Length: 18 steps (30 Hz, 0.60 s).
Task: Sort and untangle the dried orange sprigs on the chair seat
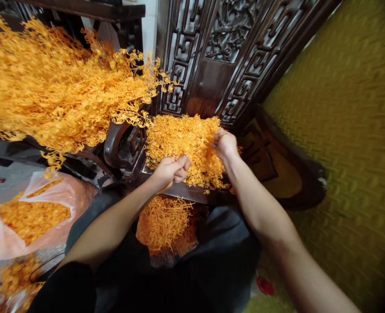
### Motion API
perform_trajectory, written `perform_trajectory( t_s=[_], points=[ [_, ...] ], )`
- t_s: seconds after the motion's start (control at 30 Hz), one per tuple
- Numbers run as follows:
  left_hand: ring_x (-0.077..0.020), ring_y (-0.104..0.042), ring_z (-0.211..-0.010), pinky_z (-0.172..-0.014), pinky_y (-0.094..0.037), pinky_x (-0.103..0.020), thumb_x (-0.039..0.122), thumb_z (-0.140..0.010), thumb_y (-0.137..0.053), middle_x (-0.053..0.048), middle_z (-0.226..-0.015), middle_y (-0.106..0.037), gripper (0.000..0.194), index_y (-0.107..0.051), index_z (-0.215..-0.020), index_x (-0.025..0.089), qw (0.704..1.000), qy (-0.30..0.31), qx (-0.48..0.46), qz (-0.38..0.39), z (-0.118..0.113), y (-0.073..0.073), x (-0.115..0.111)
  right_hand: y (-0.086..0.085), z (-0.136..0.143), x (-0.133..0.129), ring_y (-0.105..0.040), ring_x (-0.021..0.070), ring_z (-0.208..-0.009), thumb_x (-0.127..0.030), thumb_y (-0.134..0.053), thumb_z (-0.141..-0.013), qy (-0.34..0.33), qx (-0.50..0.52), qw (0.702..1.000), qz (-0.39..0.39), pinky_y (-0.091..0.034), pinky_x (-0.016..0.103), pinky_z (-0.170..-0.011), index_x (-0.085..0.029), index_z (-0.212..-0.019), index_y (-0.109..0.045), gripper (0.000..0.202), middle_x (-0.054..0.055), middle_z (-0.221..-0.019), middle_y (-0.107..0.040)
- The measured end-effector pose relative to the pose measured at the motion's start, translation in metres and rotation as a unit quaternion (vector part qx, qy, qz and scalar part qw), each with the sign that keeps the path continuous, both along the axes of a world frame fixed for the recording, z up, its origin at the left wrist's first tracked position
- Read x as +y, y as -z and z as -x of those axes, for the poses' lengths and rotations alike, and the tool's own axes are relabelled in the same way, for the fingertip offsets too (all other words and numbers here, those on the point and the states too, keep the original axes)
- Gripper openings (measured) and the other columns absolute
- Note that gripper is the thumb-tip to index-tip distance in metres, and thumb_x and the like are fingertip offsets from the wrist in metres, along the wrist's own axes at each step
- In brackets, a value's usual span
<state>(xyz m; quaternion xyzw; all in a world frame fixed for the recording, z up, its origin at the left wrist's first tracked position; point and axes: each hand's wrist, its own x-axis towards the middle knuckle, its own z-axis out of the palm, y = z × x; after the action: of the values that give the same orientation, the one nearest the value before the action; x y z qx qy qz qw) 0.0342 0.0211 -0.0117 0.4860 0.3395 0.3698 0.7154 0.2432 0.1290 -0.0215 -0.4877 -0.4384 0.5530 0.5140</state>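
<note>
A heap of orange, plastic-looking flower sprigs (182,134) covers the seat of a dark carved wooden chair (208,82). At the front of the heap, my left hand (174,168) is closed in a pinch, and an orange stem shows just under its palm. My right hand (225,144) is closed at the right side of the heap, its fingertips against orange sprigs. Exactly which pieces lie inside the fingers is hidden. Below the seat edge, between my legs, stands a clear bag of thin orange stems (166,224).
A large bundle of orange sprigs (55,91) lies on dark furniture at left, reaching the chair's armrest (115,145). An open pinkish plastic bag (84,191) with orange pieces sits on the floor. On the right are a dark wooden panel (277,174) and a yellow-green textured surface (352,130).
</note>
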Motion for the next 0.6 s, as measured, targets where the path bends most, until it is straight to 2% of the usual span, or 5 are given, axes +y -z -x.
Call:
perform_trajectory(
  t_s=[0.13,0.27,0.37,0.47,0.6],
  points=[
    [-0.0074,-0.024,-0.047,-0.05,-0.021,-0.027,0.057,-0.094,-0.054,0.008,-0.052,-0.028,0.044,-0.051,-0.071,0.019,0.997,-0.018,0.073,-0.013,0.01,0.014,0.009,0.004,-0.037,0.011,-0.062,0.0174,-0.079,-0.049,-0.067,-0.079,0.106,-0.19,0.971,-0.099,-0.055,0.033,-0.07,-0.023,-0.113,-0.064,0.042,0.004,-0.093,-0.067],
    [-0.0082,-0.037,-0.052,-0.053,-0.029,-0.025,0.054,-0.094,-0.056,0.004,-0.057,-0.043,0.042,-0.059,-0.076,0.017,0.991,-0.018,0.126,-0.05,0.011,0.03,0.016,-0.008,-0.023,-0.02,-0.051,0.0297,-0.135,-0.056,-0.067,-0.083,0.036,-0.327,0.916,-0.232,-0.047,0.051,-0.107,-0.029,-0.143,-0.056,0.067,0.01,-0.155,-0.049],
    [-0.0093,-0.042,-0.055,-0.055,-0.033,-0.025,0.049,-0.096,-0.054,0.003,-0.06,-0.048,0.038,-0.061,-0.078,0.016,0.982,0.002,0.175,-0.07,0.01,0.03,0.019,-0.026,-0.007,-0.046,-0.066,0.025,-0.107,-0.063,-0.048,-0.096,-0.018,-0.258,0.934,-0.247,-0.055,0.042,-0.086,-0.027,-0.134,-0.063,0.055,0.01,-0.127,-0.068],
    [-0.0097,-0.044,-0.056,-0.055,-0.033,-0.025,0.045,-0.098,-0.052,0.002,-0.061,-0.05,0.036,-0.062,-0.078,0.017,0.973,0.008,0.21,-0.096,0.008,0.025,0.018,-0.036,-0.01,-0.048,-0.062,0.02,-0.069,-0.066,-0.061,-0.089,-0.051,-0.264,0.939,-0.214,-0.047,0.033,-0.06,-0.021,-0.104,-0.074,0.049,0.006,-0.079,-0.069],
    [-0.0092,-0.041,-0.051,-0.053,-0.03,-0.025,0.048,-0.098,-0.052,0.003,-0.057,-0.049,0.04,-0.062,-0.075,0.017,0.967,0.016,0.242,-0.085,0.008,0.02,0.016,-0.032,-0.038,-0.026,-0.048,0.015,-0.053,-0.065,-0.059,-0.089,0.193,-0.226,0.927,-0.23,-0.037,0.03,-0.051,-0.021,-0.077,-0.067,0.047,0.001,-0.06,-0.053]
  ],
)
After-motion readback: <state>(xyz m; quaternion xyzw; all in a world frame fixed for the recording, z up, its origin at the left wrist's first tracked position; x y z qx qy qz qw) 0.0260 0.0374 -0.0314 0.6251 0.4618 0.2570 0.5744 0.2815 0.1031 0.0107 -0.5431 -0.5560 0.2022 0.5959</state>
